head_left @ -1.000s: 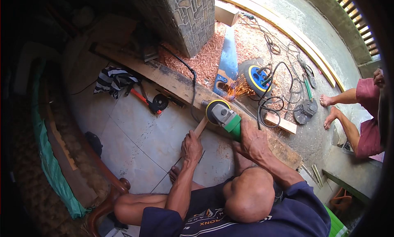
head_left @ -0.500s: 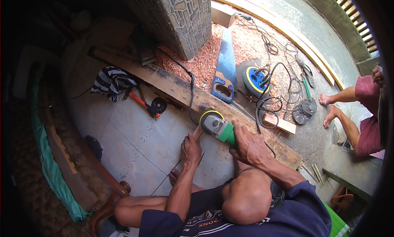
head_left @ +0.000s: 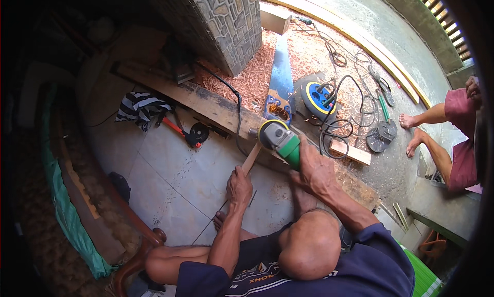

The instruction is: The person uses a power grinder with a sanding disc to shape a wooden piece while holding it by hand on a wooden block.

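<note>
My right hand (head_left: 316,166) is wrapped round the green body of an angle grinder (head_left: 289,150), whose grey head carries a yellow-rimmed disc. In my left hand (head_left: 240,186) I grip a narrow wooden piece (head_left: 251,159) that slants up toward the disc. The wood's upper end lies beside the disc's lower edge; whether they touch I cannot tell. Both tools are held just on my side of a long worn plank (head_left: 206,101). Below them my bent knee (head_left: 310,245) shows.
Beyond the plank lie a handsaw (head_left: 281,73), a blue cable reel (head_left: 312,102), tangled cords, a wood block (head_left: 351,152) and shavings (head_left: 309,50). A striped cloth (head_left: 139,107) and an orange-handled tool (head_left: 177,130) lie left. Another person's bare feet (head_left: 411,142) are at right.
The grinder's head has shifted slightly right and away from me, its body tilting more steeply. More of the wooden piece now shows above my left hand, which has stayed nearly still.
</note>
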Available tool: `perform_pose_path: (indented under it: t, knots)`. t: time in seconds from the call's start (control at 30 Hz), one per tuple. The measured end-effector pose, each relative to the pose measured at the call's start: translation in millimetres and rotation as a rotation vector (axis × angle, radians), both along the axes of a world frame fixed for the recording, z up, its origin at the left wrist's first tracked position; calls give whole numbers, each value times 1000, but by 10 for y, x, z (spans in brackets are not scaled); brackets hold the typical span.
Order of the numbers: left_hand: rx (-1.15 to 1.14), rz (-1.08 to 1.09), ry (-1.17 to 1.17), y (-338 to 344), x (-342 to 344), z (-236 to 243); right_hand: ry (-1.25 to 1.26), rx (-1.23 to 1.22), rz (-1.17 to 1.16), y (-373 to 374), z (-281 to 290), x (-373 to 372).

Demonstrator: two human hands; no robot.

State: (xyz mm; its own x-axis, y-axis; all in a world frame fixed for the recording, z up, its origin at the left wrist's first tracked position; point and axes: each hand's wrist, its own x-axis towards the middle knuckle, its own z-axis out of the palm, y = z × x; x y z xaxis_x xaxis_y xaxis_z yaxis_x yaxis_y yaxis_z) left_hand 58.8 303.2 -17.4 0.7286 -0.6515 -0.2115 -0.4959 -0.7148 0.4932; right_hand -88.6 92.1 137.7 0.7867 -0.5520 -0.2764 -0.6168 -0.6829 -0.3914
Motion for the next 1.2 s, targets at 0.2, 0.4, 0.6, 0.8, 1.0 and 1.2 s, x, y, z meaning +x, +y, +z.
perform_pose_path:
  t: [0.2,0.4,0.6,0.8,1.0,1.2]
  knots:
    - [-263,14,372,-40,101,391,-219,183,-420,-265,258,-133]
    - [-537,219,1458,-137,163,725,-312,264,-422,-389,338,-192]
    - [-406,198,1282,-76,208,99,-106,168,-146,-388,104,-38]
    - [-361,203,1199,-41,212,-21,-13,94,8,-434,57,44]
    - [-344,134,1217,-14,334,-53,8,28,133,-425,-65,103]
    - [-331,102,1205,-23,499,-44,64,77,167,-342,-33,25]
